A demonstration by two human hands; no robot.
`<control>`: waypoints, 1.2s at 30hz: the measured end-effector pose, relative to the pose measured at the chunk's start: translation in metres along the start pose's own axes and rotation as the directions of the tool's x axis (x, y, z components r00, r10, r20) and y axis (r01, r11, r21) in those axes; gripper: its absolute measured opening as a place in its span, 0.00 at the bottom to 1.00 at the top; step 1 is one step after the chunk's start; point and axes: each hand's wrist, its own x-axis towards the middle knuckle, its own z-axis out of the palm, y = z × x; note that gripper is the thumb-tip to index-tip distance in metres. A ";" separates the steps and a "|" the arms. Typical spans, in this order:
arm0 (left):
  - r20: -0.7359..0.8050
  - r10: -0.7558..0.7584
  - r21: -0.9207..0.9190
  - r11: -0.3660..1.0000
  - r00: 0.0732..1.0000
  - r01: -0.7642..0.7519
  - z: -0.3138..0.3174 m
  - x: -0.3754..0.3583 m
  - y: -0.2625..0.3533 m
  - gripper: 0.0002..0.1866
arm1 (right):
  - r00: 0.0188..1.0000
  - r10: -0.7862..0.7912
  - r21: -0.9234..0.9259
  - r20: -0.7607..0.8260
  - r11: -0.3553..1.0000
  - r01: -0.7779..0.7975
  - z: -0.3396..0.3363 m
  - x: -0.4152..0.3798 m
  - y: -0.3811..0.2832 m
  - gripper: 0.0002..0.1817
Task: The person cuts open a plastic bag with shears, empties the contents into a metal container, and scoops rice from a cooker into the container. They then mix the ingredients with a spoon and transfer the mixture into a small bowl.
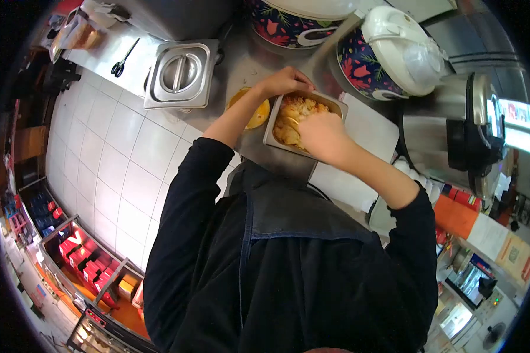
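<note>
A rectangular metal food pan (268,136) stands on the steel counter in front of me. It holds a chunky yellow-orange food mix (287,130), paler and whiter toward the far side. My left hand (285,82) rests at the pan's far left corner, its fingers bent over the rim. Over the pan, my right hand (325,136) is closed in a fist, low against the food. A thin, shiny curved edge shows beside the fist, but what the fingers hold is hidden. Partly behind my left forearm sits a round bowl (258,116) with yellow-orange contents.
A lidded metal container (181,73) stands left, with black scissors (119,66) beyond it. Floral-patterned pots (368,67) line the back. A white board (371,126) lies right of the pan, near a large steel cooker (439,126). Tiled floor (115,138) stretches left.
</note>
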 end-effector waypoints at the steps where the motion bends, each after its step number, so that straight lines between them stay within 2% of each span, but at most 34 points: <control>1: -0.011 0.004 0.035 0.999 1.000 -0.003 0.001 -0.002 -0.003 0.17 | 1.000 -0.007 -0.002 0.013 1.000 0.007 -0.016 -0.011 -0.004 0.08; 2: -0.028 -0.003 0.021 1.000 1.000 0.003 0.005 -0.005 -0.004 0.17 | 0.999 -0.026 -0.006 0.026 1.000 0.026 -0.030 -0.022 -0.006 0.08; 4: 0.019 -0.014 0.033 0.999 1.000 0.013 0.001 -0.002 0.007 0.17 | 0.991 0.131 -0.029 -0.027 0.991 -0.132 -0.056 -0.031 -0.005 0.07; 6: 0.015 -0.037 0.053 0.998 0.999 0.036 0.001 0.004 0.010 0.16 | 0.995 0.092 -0.076 -0.046 0.992 -0.096 -0.018 -0.011 -0.006 0.07; 8: 0.147 0.019 0.093 0.995 0.989 -0.033 -0.001 0.016 0.003 0.14 | 0.996 0.019 -0.196 0.088 0.981 -0.001 0.039 0.011 -0.003 0.08; 10: 0.123 0.028 0.100 0.994 0.992 -0.040 -0.005 0.016 0.007 0.15 | 0.997 -0.023 -0.209 0.072 0.977 0.038 0.012 0.002 0.000 0.08; 12: 0.123 0.030 0.097 0.994 0.992 -0.042 -0.002 0.014 0.006 0.15 | 0.998 0.046 -0.127 -0.031 0.991 -0.050 -0.026 -0.014 0.005 0.09; 13: 0.127 0.039 0.095 0.994 0.991 -0.052 -0.002 0.015 0.005 0.15 | 0.987 0.159 -0.145 -0.011 0.976 -0.159 -0.051 -0.017 -0.005 0.08; 14: 0.135 0.046 0.092 0.994 0.990 -0.059 0.000 0.016 0.004 0.15 | 0.988 0.153 -0.152 -0.008 0.976 -0.153 -0.037 -0.007 -0.003 0.08; 16: 0.172 0.036 0.040 0.998 0.984 -0.044 0.002 0.023 -0.004 0.15 | 0.973 0.131 -0.139 0.191 0.985 -0.106 0.014 0.019 0.008 0.10; 17: 0.207 0.029 -0.001 1.000 0.978 -0.029 0.002 0.025 -0.006 0.15 | 0.966 0.133 -0.139 0.222 0.985 -0.104 0.019 0.025 0.004 0.10; 18: 0.200 0.032 0.002 0.999 0.979 -0.033 -0.001 0.025 -0.003 0.15 | 0.967 0.130 -0.144 0.218 0.985 -0.099 0.009 0.022 0.007 0.10; 20: 0.181 0.006 0.018 1.000 0.984 -0.009 0.000 0.020 0.000 0.14 | 0.993 0.106 -0.038 0.059 0.994 -0.104 -0.013 0.005 0.010 0.11; 21: 0.179 0.008 0.019 1.000 0.984 -0.011 -0.001 0.021 -0.001 0.14 | 0.993 0.106 -0.040 0.058 0.994 -0.104 -0.012 0.005 0.008 0.11; 23: 0.185 0.096 0.070 0.991 0.978 -0.111 0.001 0.026 -0.003 0.14 | 0.994 0.079 -0.048 0.071 0.996 -0.076 -0.004 0.004 0.003 0.10; 24: 0.195 0.098 0.067 0.991 0.976 -0.113 0.005 0.025 -0.002 0.14 | 0.993 0.089 -0.045 0.074 0.995 -0.086 0.004 0.003 0.005 0.10; 26: 0.191 0.008 0.036 0.999 0.982 -0.015 0.001 0.021 0.004 0.15 | 0.988 0.107 -0.038 0.114 0.994 -0.103 0.017 0.011 0.011 0.10; 27: 0.199 0.007 0.037 0.999 0.980 -0.014 0.002 0.022 0.001 0.15 | 0.987 0.113 -0.034 0.114 0.993 -0.109 0.008 0.001 0.010 0.10; 29: 0.226 0.022 0.077 0.996 0.974 -0.040 0.000 0.030 -0.008 0.15 | 0.954 0.218 -0.014 0.204 0.975 -0.220 -0.023 -0.024 0.010 0.10; 32: 0.200 0.046 0.015 0.999 0.979 -0.050 0.005 0.035 -0.018 0.14 | 0.970 0.184 -0.009 0.159 0.983 -0.185 0.038 -0.012 0.010 0.10; 36: 0.168 0.020 0.159 0.986 0.986 -0.047 0.002 0.011 0.006 0.17 | 0.960 0.249 0.049 0.128 0.965 -0.257 -0.016 -0.039 0.017 0.11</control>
